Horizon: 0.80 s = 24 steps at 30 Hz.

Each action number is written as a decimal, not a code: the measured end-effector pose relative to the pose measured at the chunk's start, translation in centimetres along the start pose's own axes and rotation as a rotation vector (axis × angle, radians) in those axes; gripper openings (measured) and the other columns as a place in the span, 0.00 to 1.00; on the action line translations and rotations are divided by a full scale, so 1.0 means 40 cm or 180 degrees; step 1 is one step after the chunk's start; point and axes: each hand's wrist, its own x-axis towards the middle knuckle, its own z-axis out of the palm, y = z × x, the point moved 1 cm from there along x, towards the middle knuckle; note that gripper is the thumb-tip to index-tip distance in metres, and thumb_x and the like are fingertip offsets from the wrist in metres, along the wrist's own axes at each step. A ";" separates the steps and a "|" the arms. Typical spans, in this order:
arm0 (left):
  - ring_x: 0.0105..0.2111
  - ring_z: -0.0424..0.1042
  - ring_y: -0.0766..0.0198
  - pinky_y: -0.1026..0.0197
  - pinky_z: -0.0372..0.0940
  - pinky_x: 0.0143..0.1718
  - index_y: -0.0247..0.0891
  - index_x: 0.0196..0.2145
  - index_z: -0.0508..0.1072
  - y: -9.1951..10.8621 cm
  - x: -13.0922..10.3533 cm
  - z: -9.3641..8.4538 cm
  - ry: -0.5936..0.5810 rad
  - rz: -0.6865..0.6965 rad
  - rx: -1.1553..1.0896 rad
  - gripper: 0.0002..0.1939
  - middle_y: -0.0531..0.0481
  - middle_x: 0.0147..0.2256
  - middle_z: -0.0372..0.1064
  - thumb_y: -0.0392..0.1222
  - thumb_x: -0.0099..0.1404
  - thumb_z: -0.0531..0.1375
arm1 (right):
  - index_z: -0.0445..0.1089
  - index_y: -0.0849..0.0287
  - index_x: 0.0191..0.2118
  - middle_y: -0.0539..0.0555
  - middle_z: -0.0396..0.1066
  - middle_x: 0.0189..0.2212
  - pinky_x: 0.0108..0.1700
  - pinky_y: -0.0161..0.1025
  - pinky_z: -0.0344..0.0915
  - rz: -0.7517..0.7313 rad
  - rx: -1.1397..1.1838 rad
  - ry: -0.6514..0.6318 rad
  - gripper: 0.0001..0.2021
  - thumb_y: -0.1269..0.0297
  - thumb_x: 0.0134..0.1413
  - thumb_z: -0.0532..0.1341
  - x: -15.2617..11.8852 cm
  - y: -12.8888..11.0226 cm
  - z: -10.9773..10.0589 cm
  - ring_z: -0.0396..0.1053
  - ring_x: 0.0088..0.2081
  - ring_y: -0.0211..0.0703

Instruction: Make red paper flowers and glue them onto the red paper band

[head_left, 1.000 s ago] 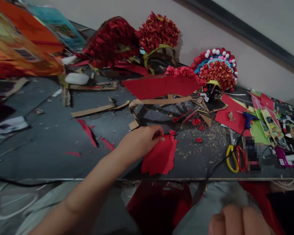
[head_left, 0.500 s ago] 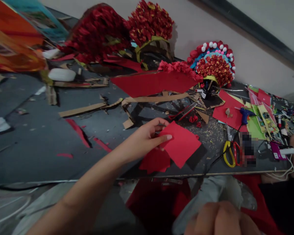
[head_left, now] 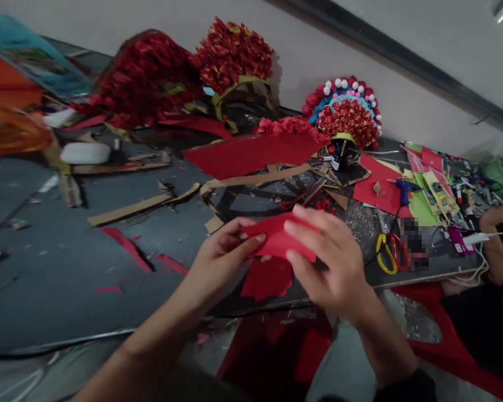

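Note:
My left hand (head_left: 222,254) pinches a square sheet of red paper (head_left: 271,239) by its left edge, above the front of the dark table (head_left: 79,290). Over the right part of that sheet reaches my right hand (head_left: 335,262), slightly blurred, its fingers spread; whether they touch the paper is hard to make out. Beneath both hands, more red paper pieces (head_left: 270,279) lie near the table's edge. Behind my right hand are small red paper flowers (head_left: 326,206), partly covered by it.
Scissors with yellow and red handles (head_left: 386,255) lie to the right, near a blue glue gun (head_left: 406,190). Cardboard strips (head_left: 129,207) and scraps litter the table. Red flowered headdresses (head_left: 235,56) stand at the back. Another person's hand (head_left: 498,218) is at far right.
My right hand has risen from the lower edge of the view to the red paper. The sheet has tilted and now looks flatter. The view has shifted slightly.

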 end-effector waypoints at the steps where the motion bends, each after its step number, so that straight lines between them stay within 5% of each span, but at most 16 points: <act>1: 0.20 0.65 0.71 0.67 0.66 0.23 0.40 0.31 0.63 0.004 -0.003 -0.007 0.0054 0.0047 -0.0030 0.13 0.59 0.22 0.64 0.42 0.51 0.63 | 0.64 0.49 0.55 0.53 0.66 0.54 0.59 0.50 0.60 0.0036 -0.0077 0.0048 0.17 0.63 0.60 0.53 0.026 0.024 0.017 0.61 0.58 0.47; 6: 0.21 0.68 0.67 0.63 0.68 0.26 0.40 0.30 0.65 0.004 0.000 -0.014 -0.0133 0.0322 -0.0041 0.11 0.55 0.23 0.68 0.45 0.52 0.63 | 0.60 0.52 0.58 0.56 0.63 0.57 0.60 0.45 0.59 0.0105 0.0429 -0.0147 0.19 0.62 0.61 0.51 0.040 0.121 0.079 0.61 0.58 0.42; 10: 0.28 0.70 0.64 0.60 0.69 0.31 0.39 0.29 0.69 -0.010 0.010 0.008 -0.0031 0.1290 0.0811 0.06 0.47 0.38 0.70 0.44 0.57 0.58 | 0.62 0.52 0.56 0.56 0.66 0.54 0.58 0.41 0.61 0.0195 0.1119 -0.0185 0.21 0.53 0.62 0.49 0.012 0.106 0.119 0.63 0.56 0.40; 13: 0.38 0.71 0.60 0.59 0.68 0.40 0.39 0.30 0.72 -0.029 0.013 0.036 0.0333 0.2127 0.1614 0.07 0.46 0.37 0.70 0.40 0.60 0.55 | 0.67 0.56 0.50 0.58 0.70 0.49 0.55 0.41 0.64 0.0764 0.1931 0.0449 0.23 0.47 0.59 0.49 -0.006 0.085 0.179 0.67 0.52 0.42; 16: 0.39 0.72 0.60 0.59 0.68 0.43 0.38 0.38 0.72 -0.058 0.011 0.067 0.0063 0.2529 0.2105 0.09 0.46 0.37 0.74 0.38 0.63 0.53 | 0.68 0.56 0.37 0.53 0.74 0.35 0.42 0.38 0.71 0.1746 0.2987 0.1383 0.19 0.46 0.57 0.51 -0.009 0.099 0.223 0.73 0.37 0.39; 20: 0.50 0.69 0.55 0.53 0.64 0.51 0.37 0.47 0.71 -0.091 -0.003 0.093 -0.0706 0.3260 0.2719 0.15 0.42 0.47 0.72 0.35 0.63 0.54 | 0.52 0.55 0.17 0.44 0.60 0.16 0.24 0.28 0.65 0.2488 0.3678 0.1680 0.23 0.49 0.58 0.49 0.030 0.160 0.179 0.63 0.19 0.30; 24: 0.49 0.69 0.57 0.54 0.65 0.51 0.38 0.41 0.74 -0.096 -0.008 0.093 -0.0768 0.3618 0.2775 0.12 0.44 0.45 0.73 0.32 0.62 0.54 | 0.39 0.56 0.14 0.40 0.39 0.10 0.11 0.27 0.44 0.2498 0.3823 0.1682 0.27 0.46 0.56 0.48 0.055 0.190 0.102 0.38 0.11 0.28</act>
